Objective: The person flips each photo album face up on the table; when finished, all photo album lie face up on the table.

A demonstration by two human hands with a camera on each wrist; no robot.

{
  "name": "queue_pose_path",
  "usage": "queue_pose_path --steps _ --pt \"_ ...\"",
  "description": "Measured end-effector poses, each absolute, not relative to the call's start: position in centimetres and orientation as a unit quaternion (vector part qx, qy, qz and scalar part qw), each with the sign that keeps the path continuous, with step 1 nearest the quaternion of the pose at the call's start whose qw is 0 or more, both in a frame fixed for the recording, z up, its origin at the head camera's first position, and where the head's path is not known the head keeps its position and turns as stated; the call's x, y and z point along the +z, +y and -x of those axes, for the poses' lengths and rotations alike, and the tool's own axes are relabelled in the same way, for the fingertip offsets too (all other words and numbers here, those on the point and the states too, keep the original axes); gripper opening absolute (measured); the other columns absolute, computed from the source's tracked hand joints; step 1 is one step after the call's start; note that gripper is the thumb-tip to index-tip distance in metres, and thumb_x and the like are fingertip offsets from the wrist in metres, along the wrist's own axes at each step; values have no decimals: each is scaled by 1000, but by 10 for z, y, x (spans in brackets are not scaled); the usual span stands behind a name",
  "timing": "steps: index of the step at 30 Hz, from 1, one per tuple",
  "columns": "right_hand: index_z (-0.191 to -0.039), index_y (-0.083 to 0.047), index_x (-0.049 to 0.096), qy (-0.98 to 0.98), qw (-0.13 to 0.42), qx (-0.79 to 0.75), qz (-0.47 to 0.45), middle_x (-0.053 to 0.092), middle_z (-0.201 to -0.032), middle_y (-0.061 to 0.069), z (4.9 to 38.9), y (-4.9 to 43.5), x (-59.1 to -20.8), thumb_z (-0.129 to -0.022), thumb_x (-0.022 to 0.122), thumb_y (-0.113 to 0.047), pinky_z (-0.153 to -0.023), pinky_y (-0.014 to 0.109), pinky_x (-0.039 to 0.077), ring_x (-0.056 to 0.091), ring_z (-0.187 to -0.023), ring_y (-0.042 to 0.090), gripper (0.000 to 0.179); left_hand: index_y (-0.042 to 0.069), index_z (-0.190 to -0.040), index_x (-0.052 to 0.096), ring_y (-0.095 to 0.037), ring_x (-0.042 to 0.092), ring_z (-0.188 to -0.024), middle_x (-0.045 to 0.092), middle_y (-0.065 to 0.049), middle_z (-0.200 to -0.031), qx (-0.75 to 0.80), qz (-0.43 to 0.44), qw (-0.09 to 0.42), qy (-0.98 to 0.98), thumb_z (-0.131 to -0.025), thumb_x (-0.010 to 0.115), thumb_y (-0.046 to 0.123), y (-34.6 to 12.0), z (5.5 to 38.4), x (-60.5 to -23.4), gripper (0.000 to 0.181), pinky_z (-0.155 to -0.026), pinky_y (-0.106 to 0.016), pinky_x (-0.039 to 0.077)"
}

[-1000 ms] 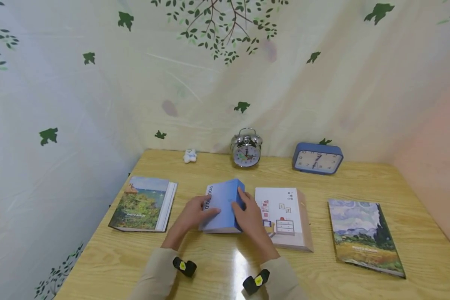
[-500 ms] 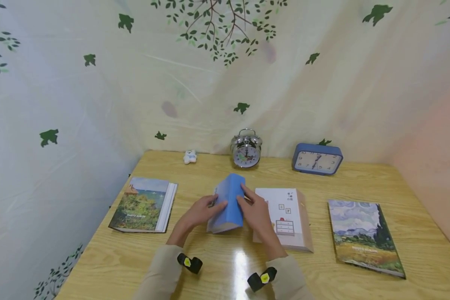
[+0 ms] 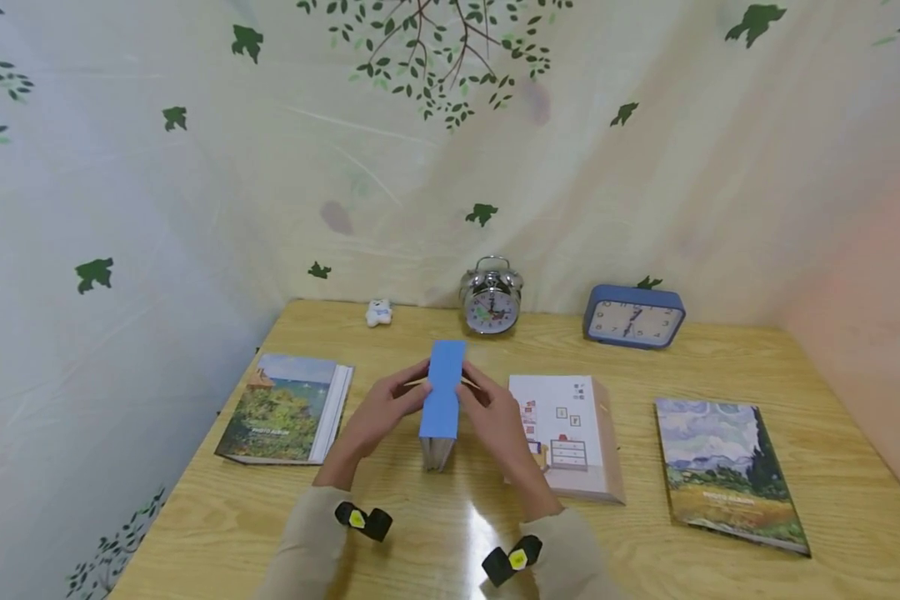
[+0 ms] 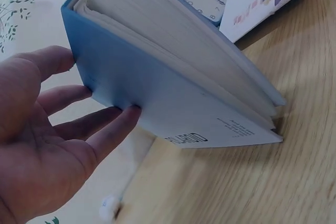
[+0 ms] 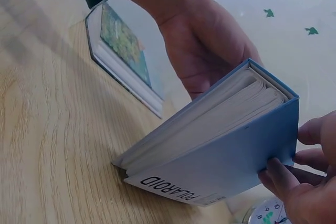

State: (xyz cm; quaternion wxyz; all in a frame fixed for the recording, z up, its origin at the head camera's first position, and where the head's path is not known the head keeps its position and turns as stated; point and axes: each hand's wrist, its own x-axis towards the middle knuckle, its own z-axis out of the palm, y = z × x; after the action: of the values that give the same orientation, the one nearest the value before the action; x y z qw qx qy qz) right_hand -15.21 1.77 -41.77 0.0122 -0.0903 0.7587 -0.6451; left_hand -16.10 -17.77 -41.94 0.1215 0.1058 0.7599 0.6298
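Note:
A blue photo album (image 3: 443, 392) marked POLAROID stands on its page edge on the wooden table, its spine turned up. My left hand (image 3: 375, 417) presses its left cover, thumb at the spine's edge. In the left wrist view the fingers (image 4: 113, 129) of that hand lie nearly straight against the cover, and the pages (image 4: 173, 40) show between the covers. From the other side my right hand (image 3: 498, 421) supports the right cover. The right wrist view shows its fingertips (image 5: 278, 174) on the cover beside the lettering.
A garden-painting album (image 3: 277, 408) lies to the left. Right of my hands are a white illustrated album (image 3: 570, 433) and a wheat-field album (image 3: 731, 475). A bear figurine (image 3: 379, 312), a silver alarm clock (image 3: 491, 304) and a blue clock (image 3: 634, 317) line the back.
Both hands have tipped the blue album from lying with its front cover up to standing on its page edge, spine up, and shifted it slightly left. Everything else stays put.

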Motion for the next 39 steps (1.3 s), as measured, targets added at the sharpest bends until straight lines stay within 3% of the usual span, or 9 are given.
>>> queue_pose_path --steps 9,16,22,27,34,39 --pt "-142 -16 47 759 13 -641 110 52 -142 3 154 5 -419 -97 57 -29 -101 37 46 54 -125 24 48 21 -148 36 -30 50 -128 43 -11 -147 608 -87 89 784 -98 53 32 -185 159 -411 54 -99 -39 48" --pt "-143 -25 46 774 31 -623 104 51 -142 1 153 -5 -417 -97 56 -36 -103 39 44 53 -127 22 49 25 -146 41 -27 50 -129 44 -7 -147 571 -65 59 816 -96 57 35 -191 158 -409 53 -99 -41 48" --pt "-144 -28 43 800 60 -587 110 46 -146 5 150 -11 -422 -99 50 -40 -102 47 44 50 -129 28 47 25 -147 39 -40 42 -133 33 -12 -154 530 -73 63 843 -96 56 40 -198 158 -405 56 -95 -52 48" --pt "-144 -19 45 805 62 -572 141 45 -145 15 150 -15 -433 -99 51 -33 -101 48 45 49 -129 34 47 19 -147 40 -42 37 -136 23 -11 -158 491 -79 45 866 -95 57 41 -204 159 -400 59 -95 -56 47" --pt "-143 -14 45 825 54 -542 153 44 -145 19 150 -20 -447 -99 53 -28 -105 48 41 44 -132 37 47 12 -143 45 -39 44 -131 34 -10 -153 463 -74 18 883 -94 59 39 -213 156 -397 58 -94 -52 49" --pt "-144 -15 43 836 74 -528 133 39 -145 27 151 -24 -456 -98 54 -29 -105 53 39 42 -131 43 50 13 -142 48 -38 52 -125 43 -13 -148 449 -44 29 892 -94 60 39 -223 155 -398 55 -92 -50 51"
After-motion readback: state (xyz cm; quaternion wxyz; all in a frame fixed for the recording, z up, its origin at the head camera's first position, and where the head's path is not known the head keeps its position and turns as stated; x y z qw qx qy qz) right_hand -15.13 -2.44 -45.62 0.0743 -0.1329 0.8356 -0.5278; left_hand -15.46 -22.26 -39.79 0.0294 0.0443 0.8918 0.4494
